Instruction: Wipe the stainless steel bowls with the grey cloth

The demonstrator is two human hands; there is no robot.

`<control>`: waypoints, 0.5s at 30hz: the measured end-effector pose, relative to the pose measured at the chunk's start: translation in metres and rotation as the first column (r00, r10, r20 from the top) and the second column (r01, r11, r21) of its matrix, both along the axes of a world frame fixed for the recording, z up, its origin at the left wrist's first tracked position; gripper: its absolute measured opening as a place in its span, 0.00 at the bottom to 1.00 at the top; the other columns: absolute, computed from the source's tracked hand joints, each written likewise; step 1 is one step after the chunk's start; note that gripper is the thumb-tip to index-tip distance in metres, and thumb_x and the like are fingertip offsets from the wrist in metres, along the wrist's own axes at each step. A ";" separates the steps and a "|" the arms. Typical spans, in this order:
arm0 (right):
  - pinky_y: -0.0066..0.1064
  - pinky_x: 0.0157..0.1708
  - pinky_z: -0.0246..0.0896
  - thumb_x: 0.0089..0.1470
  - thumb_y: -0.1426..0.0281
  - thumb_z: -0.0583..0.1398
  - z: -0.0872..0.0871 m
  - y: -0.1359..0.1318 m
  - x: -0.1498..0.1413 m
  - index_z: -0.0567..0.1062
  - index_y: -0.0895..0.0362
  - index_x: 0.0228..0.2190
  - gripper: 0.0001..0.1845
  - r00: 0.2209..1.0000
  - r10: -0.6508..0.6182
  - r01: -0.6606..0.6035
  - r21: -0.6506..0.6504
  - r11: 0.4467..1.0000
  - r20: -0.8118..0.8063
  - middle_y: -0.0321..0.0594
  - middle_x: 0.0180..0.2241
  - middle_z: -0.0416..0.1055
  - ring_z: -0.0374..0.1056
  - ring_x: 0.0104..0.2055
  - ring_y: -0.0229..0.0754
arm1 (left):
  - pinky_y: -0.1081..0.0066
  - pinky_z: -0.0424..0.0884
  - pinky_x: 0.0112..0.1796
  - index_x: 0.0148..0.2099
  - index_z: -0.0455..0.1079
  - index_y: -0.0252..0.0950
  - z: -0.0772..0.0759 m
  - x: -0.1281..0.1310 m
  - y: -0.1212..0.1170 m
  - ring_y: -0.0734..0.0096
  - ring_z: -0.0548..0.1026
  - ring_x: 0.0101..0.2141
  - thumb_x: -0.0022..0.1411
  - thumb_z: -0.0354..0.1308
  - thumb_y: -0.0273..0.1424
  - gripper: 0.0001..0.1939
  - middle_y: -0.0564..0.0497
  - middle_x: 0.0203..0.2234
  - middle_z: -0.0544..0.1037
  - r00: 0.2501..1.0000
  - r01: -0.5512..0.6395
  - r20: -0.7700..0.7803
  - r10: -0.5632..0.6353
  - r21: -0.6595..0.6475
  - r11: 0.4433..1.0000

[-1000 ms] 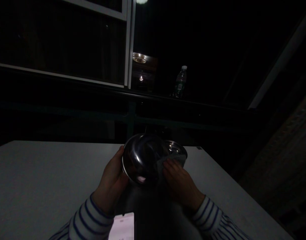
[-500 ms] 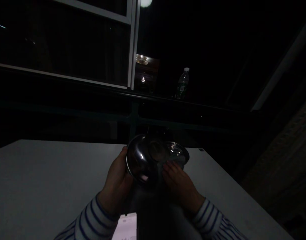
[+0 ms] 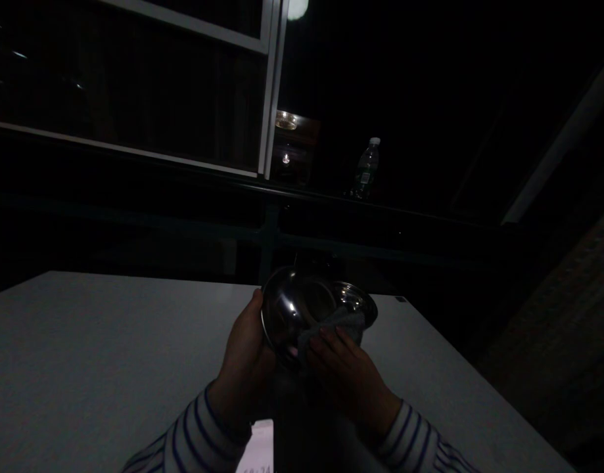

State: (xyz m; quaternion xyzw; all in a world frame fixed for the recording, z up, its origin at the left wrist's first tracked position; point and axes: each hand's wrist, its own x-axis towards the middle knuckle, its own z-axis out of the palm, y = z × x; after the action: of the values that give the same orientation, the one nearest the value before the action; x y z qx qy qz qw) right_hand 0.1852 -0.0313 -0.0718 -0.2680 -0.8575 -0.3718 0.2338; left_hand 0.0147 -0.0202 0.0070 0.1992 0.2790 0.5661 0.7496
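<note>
My left hand [image 3: 245, 348] grips the rim of a shiny metal bowl [image 3: 286, 299], which is tilted with its rounded outside towards me and the right. Under the fingers of my right hand [image 3: 348, 374] is a grey cloth [image 3: 344, 322], pressed against the bowl's outer surface. A second metal bowl [image 3: 355, 295] stands on the table just behind the cloth, its inside partly showing. The lower side of the held bowl is lost in shadow.
The white table [image 3: 109, 355] spreads out on both sides. A phone with a lit screen [image 3: 259, 447] lies near my left wrist. Beyond the table, a plastic bottle [image 3: 367, 169] stands on a dark ledge by the window frame [image 3: 272, 92].
My right hand and the cloth have slid down and left across the bowl's outside. My left hand keeps its hold. The whole view has shifted slightly.
</note>
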 end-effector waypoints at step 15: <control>0.39 0.52 0.55 0.60 0.72 0.45 0.021 -0.003 -0.008 0.65 0.53 0.51 0.20 0.991 -0.005 0.008 -0.019 1.000 0.134 0.29 0.54 0.61 0.49 0.57 0.41 | 0.74 0.71 0.30 0.31 0.71 0.35 0.001 0.007 -0.005 0.71 0.75 0.26 0.61 0.48 0.36 0.14 0.50 0.24 0.77 0.998 -0.004 -0.057 0.007 0.048 0.999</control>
State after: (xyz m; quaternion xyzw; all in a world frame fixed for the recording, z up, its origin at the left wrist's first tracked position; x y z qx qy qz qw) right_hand 0.1769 -0.0343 -0.0513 -0.2475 -0.8738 -0.3815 0.1720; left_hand 0.0216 -0.0250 0.0076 0.2324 0.2874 0.5687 0.7348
